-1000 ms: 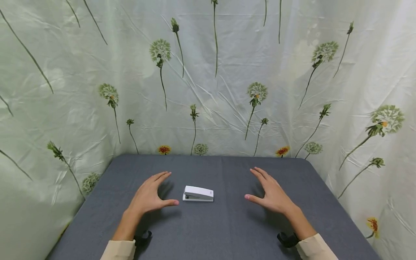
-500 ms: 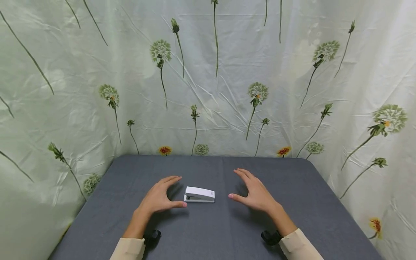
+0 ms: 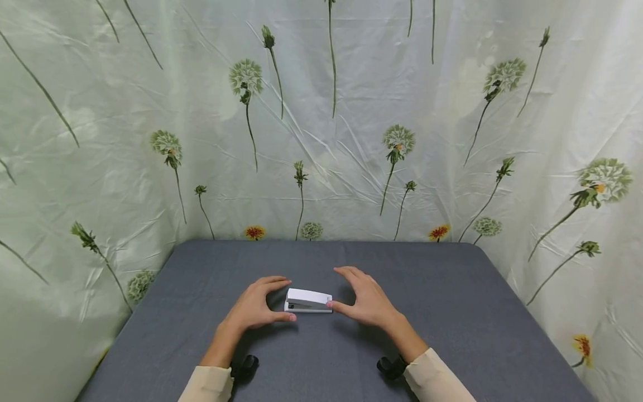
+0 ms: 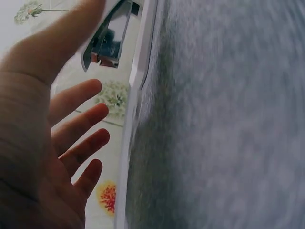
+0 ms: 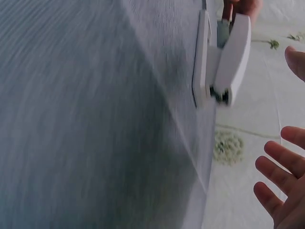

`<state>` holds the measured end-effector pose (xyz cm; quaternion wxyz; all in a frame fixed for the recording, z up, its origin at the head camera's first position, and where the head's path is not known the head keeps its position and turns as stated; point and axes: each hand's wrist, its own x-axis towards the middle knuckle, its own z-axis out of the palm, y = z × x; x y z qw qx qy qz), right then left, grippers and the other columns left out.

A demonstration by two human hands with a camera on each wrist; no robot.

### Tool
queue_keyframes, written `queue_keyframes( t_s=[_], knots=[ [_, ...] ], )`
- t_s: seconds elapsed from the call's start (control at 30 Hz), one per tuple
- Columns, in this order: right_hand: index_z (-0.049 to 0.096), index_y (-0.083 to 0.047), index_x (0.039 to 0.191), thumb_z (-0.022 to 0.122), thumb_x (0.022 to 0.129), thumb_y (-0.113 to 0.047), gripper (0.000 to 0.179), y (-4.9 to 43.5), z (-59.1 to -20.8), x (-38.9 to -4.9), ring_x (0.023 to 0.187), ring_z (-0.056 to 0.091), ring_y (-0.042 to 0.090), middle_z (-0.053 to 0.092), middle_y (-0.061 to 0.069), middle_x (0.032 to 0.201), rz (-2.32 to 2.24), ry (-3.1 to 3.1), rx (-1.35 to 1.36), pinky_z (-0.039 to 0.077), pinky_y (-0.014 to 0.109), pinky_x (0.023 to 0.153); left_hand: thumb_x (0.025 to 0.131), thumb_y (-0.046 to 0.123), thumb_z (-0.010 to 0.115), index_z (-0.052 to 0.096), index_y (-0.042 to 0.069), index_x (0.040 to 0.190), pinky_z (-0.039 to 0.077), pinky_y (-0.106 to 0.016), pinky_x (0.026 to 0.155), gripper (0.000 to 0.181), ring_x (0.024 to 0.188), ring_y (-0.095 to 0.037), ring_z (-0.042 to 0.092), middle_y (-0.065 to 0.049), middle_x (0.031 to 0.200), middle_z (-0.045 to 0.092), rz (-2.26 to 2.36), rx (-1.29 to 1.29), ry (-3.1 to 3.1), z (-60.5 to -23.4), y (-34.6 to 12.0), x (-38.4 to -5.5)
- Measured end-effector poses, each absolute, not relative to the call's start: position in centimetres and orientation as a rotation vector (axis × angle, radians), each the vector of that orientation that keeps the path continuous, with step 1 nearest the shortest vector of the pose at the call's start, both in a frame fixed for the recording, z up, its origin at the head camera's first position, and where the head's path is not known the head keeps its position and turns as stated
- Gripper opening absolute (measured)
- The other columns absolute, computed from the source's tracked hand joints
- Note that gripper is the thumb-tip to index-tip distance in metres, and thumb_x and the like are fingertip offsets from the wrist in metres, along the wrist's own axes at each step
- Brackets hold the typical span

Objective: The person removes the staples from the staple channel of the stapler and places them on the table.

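A white stapler [image 3: 308,300] lies on the grey cloth-covered table between the two hands, its narrow gap facing the person. My left hand [image 3: 255,306] hovers at its left end, thumb and fingers spread apart. At the right end is my right hand [image 3: 370,301], also spread, with the thumb tip overlapping the stapler's corner in the head view; in the right wrist view that hand [image 5: 290,176] appears apart from the stapler [image 5: 221,59]. Part of the stapler [image 4: 112,38] shows beyond the thumb in the left wrist view. Neither hand grips anything.
The grey table [image 3: 432,273] spreads out around the stapler. Behind it and along the sides hangs a pale curtain [image 3: 346,167] printed with dandelions. Each wrist carries a black strap-like device, such as the one on the right wrist [image 3: 392,367].
Both hands have moved inward toward the stapler, the right hand travelling farther leftward. The left hand has shifted slightly right. The stapler stays in place on the table.
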<state>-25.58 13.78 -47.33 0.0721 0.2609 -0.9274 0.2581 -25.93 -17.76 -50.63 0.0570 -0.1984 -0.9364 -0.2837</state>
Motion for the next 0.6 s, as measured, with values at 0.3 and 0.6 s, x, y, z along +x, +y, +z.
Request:
queue_keyframes(
  t_s=[0.3,0.6],
  knots=[
    [0.055,-0.015,0.148,0.072,0.090,-0.062,0.077,10.4,-48.1,-25.8,0.132,0.058,0.028,0.058,0.005,0.147,0.845,-2.785,0.864,0.049,0.053,0.104,0.071,0.060,0.089,0.076,0.015,0.125,0.046,-0.054,0.107,0.071,0.130,-0.028,0.061,0.003,0.134,0.069,-0.958,-0.607,-2.798,-51.5,-17.5,-26.3],
    [0.065,-0.015,0.135,0.072,0.094,-0.053,0.056,8.3,-49.3,-26.0,0.110,0.064,0.014,0.067,-0.001,0.126,0.854,-2.762,0.929,0.053,0.037,0.090,0.078,0.050,0.088,0.080,0.020,0.116,0.052,-0.050,0.100,0.048,0.115,-0.024,0.069,0.003,0.117,0.076,-1.086,-0.603,-2.725,-52.4,-17.5,-26.6]
  ],
)
